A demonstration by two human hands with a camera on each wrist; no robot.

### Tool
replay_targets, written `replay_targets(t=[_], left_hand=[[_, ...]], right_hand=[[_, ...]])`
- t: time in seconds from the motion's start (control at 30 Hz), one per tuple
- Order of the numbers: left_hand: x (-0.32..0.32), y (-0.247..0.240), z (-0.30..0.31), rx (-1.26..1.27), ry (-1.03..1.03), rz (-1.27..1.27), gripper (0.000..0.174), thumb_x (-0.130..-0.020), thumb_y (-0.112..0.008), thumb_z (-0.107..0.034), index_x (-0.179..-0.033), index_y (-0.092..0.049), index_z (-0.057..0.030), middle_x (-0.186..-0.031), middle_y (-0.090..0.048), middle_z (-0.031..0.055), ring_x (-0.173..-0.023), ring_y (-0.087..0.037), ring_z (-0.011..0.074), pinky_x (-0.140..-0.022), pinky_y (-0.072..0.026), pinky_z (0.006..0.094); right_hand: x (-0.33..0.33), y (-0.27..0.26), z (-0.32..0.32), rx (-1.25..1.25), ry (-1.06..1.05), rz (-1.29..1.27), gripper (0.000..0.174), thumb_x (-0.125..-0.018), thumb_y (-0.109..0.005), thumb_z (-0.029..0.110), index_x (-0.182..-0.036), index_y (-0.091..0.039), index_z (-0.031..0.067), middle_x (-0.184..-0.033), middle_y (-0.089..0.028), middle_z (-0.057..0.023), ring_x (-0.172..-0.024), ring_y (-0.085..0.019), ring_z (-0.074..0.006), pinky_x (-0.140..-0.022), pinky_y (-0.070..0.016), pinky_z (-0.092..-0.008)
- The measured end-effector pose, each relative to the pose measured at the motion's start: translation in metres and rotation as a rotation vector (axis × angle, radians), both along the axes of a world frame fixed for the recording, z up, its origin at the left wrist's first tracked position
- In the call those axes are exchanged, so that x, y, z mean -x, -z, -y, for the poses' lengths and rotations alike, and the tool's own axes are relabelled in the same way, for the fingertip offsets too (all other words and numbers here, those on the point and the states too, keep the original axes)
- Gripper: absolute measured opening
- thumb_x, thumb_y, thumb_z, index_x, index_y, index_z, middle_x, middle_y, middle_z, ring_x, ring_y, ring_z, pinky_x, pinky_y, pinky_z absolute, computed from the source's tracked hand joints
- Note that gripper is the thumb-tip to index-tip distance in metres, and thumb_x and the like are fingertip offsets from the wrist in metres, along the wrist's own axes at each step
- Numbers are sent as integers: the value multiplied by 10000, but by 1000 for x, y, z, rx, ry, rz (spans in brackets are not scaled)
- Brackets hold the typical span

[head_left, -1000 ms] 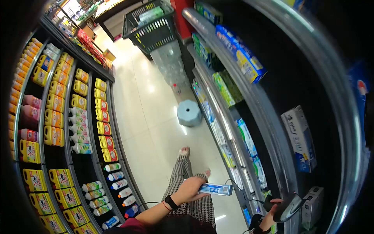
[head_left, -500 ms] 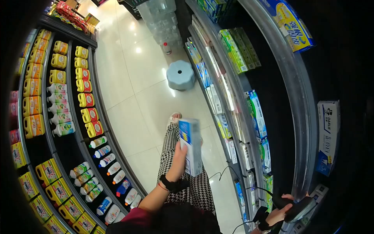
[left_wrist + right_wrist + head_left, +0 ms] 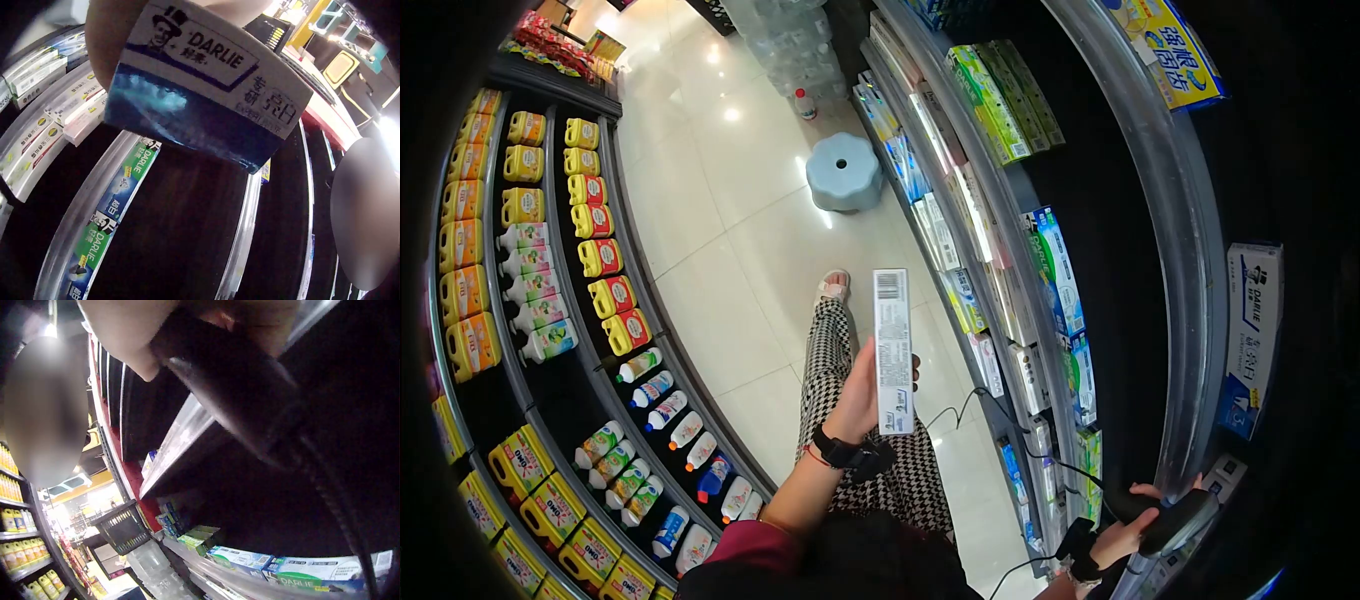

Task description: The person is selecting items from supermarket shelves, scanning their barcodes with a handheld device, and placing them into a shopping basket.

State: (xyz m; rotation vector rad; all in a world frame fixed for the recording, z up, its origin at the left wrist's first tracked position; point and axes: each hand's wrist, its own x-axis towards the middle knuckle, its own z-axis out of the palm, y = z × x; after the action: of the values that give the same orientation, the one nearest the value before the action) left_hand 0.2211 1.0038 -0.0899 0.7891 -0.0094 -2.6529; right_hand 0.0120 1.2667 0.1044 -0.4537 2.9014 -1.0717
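In the head view my left hand (image 3: pixel 860 395) grips a Darlie toothpaste box (image 3: pixel 892 350) over the legs. The box stands lengthwise there, its white printed side with a barcode turned up to the head camera. In the left wrist view the blue-and-white Darlie front of the same toothpaste box (image 3: pixel 206 94) fills the upper middle. Off to the lower right, beside the shelf edge, my right hand (image 3: pixel 1122 540) holds a black barcode scanner (image 3: pixel 1178 525). Its handle and cord (image 3: pixel 331 500) show in the right wrist view.
Toothpaste boxes (image 3: pixel 1055 275) line the right-hand shelves behind clear plastic edges. On the left, shelves carry yellow detergent jugs (image 3: pixel 525 470) and bottles. A blue stool (image 3: pixel 843 172) stands on the tiled aisle floor, with stacked clear containers (image 3: pixel 785 45) beyond it. A black basket (image 3: pixel 122 528) is farther off.
The toothpaste box has turned from lying crosswise to standing lengthwise, its barcode side now facing up. My right hand keeps the scanner at lower right. The head view has shifted closer along the aisle.
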Motion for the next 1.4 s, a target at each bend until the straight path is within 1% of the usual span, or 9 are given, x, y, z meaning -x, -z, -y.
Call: replay_targets(t=[0.1,0.2,0.27,0.37,0.4,0.47,0.5,0.9,1.4], left_hand=[[6,-9,-2,43,56,179,448,-1008,-345,-425,-1220,-505,-64,-1074,-589,68,-957,-568,151,-846,-480,293],[6,-2,-2,102,78,276,416,-1010,-385,-382,-1253,-460,-52,-1134,-556,53,-1019,-530,132,-913,-434,289],[0,7,1,293,166,280,410,-1013,-388,-364,-1267,-420,-44,-1143,-532,47,-1032,-500,121,-935,-400,286],[-6,-3,7,327,166,363,372,-1009,-415,-329,-1233,-413,-33,-1110,-521,54,-1007,-485,116,-927,-386,275],[-10,-6,8,357,192,415,362,-1005,-428,-321,-1220,-418,-29,-1107,-519,60,-1005,-483,118,-923,-387,274],[-21,-19,14,406,200,500,365,-998,-451,-313,-1211,-415,-19,-1099,-512,69,-1005,-478,119,-915,-386,273],[-30,-20,15,467,254,529,368,-996,-455,-315,-1206,-414,-16,-1095,-510,69,-1006,-478,122,-914,-387,273],[-85,-30,96,423,236,548,360,-1000,-449,-319,-1178,-424,-8,-1089,-514,67,-1026,-464,111,-927,-372,263],[-184,-160,294,622,-13,551,359,-982,-468,-319,-1169,-414,-18,-1078,-542,82,-1009,-506,132,-902,-409,290]], right_hand=[[-10,-4,-16,18,-98,2,532,-980,-348,441,-1115,-502,-50,-850,-529,-103,-808,-499,-188,-818,-386,-302],[-39,-6,19,-57,-201,-38,883,-828,-465,636,-1362,-315,-50,-806,-541,-114,-724,-478,-170,-732,-375,-299],[-35,-1,47,-234,-725,42,803,-789,-480,661,-1219,-458,-16,-815,-583,-80,-720,-539,-167,-756,-432,-302],[-92,79,27,-230,-620,557,429,-723,-792,217,-1055,-592,33,-903,-639,-99,-863,-626,-248,-788,-496,-393],[-76,55,94,-295,-1064,192,490,-693,-804,160,-1104,-581,15,-959,-658,-112,-834,-651,-229,-775,-517,-336],[-92,67,111,63,-649,957,647,-628,-819,141,-1204,-540,43,-1055,-650,-140,-944,-645,-246,-811,-507,-331],[-97,70,117,67,-661,970,647,-628,-819,141,-1204,-540,43,-1055,-650,-140,-944,-645,-246,-811,-507,-331],[-112,73,230,-115,-670,820,439,-654,-797,123,-1010,-556,36,-865,-628,-110,-824,-657,-277,-695,-506,-346],[-192,-51,443,-169,-1218,372,304,-714,-702,101,-986,-578,43,-936,-586,-128,-880,-593,-369,-722,-495,-416]])
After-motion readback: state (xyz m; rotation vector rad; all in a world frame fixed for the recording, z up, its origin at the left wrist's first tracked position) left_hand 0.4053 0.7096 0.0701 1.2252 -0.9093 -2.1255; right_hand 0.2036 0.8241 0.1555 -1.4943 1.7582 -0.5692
